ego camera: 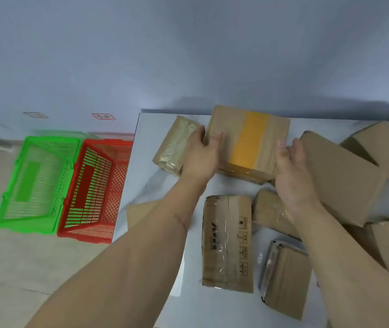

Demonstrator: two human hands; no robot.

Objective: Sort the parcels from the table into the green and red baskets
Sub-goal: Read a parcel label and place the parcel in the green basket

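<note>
A brown cardboard parcel with a yellow tape band (250, 143) lies at the far side of the white table (146, 166). My left hand (201, 157) grips its left edge, thumb on top. My right hand (293, 171) is at its right edge, fingers apart, touching or almost touching it. On the floor to the left stand the green basket (6, 209) and the red basket (69, 223), side by side and both empty.
Several other cardboard parcels lie on the table: a taped one (174, 147) left of my left hand, a printed one (226, 242) near me, a small one (286, 280), and larger boxes (340, 176) stacked at the right. A wall stands behind the table.
</note>
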